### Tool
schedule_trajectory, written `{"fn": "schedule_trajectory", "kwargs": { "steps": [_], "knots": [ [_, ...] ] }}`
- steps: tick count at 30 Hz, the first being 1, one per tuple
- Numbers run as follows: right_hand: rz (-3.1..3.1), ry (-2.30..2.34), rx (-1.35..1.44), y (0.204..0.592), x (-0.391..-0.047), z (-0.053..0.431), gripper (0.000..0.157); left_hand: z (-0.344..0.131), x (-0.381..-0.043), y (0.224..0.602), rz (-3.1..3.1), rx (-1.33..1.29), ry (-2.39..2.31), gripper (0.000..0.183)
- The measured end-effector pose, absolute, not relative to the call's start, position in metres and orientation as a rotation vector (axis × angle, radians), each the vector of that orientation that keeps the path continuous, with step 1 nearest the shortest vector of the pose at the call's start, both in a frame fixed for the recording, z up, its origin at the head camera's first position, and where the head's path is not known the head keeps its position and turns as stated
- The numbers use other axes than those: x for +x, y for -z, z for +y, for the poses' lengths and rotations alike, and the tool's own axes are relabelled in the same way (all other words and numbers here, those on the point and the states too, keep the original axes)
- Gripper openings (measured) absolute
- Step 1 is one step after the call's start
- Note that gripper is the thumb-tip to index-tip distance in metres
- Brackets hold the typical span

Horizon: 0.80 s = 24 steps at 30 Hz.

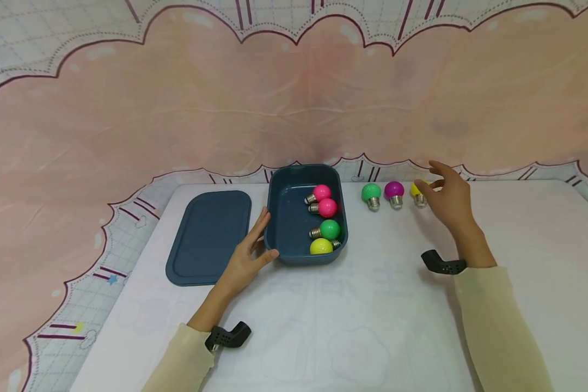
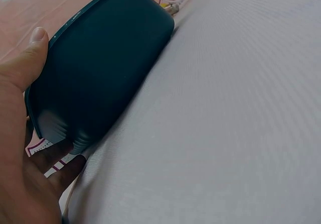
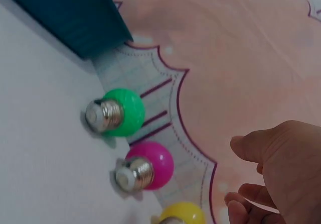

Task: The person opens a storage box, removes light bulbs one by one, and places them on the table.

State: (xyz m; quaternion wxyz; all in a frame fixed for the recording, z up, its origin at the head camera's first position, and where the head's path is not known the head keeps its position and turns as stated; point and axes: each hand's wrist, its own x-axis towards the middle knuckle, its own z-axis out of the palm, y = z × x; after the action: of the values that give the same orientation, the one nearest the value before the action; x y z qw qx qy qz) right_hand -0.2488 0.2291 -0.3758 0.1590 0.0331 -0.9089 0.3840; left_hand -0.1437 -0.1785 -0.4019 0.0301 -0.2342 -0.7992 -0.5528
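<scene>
A dark blue rectangular box [image 1: 286,218] holds several small light bulbs along its right side: two pink bulbs [image 1: 328,208], a green bulb [image 1: 330,229] and a yellow bulb [image 1: 320,246]. My left hand [image 1: 244,265] rests against the box's left side, fingers extended and thumb by the near corner. Right of the box, in a row, are another green bulb [image 3: 130,112], a purple bulb [image 3: 160,164] and a second yellow bulb [image 3: 184,213]. Above that yellow bulb hovers my right hand [image 1: 451,198], fingers loosely bent, apart from the bulb in the right wrist view.
A matching dark blue lid [image 1: 210,234] lies flat on the white table [image 1: 353,326], left of the box. Behind the table's far edge hangs a peach patterned cloth [image 1: 294,109]. Each wrist wears a black band with a camera mount.
</scene>
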Motion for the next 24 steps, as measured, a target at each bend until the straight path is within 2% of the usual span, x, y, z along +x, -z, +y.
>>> {"fn": "schedule_trajectory", "kwargs": {
  "steps": [13, 24],
  "knots": [
    [-2.560, -1.205, 0.401, 0.359, -0.239, 0.181, 0.057, -0.179, -0.144, 0.402, -2.463, -0.726, 1.714, 0.075],
    [-2.652, -1.444, 0.554, 0.353, -0.226, 0.145, 0.056, -0.179, -0.144, 0.403, -2.469, -0.716, 1.710, 0.075]
  ]
}}
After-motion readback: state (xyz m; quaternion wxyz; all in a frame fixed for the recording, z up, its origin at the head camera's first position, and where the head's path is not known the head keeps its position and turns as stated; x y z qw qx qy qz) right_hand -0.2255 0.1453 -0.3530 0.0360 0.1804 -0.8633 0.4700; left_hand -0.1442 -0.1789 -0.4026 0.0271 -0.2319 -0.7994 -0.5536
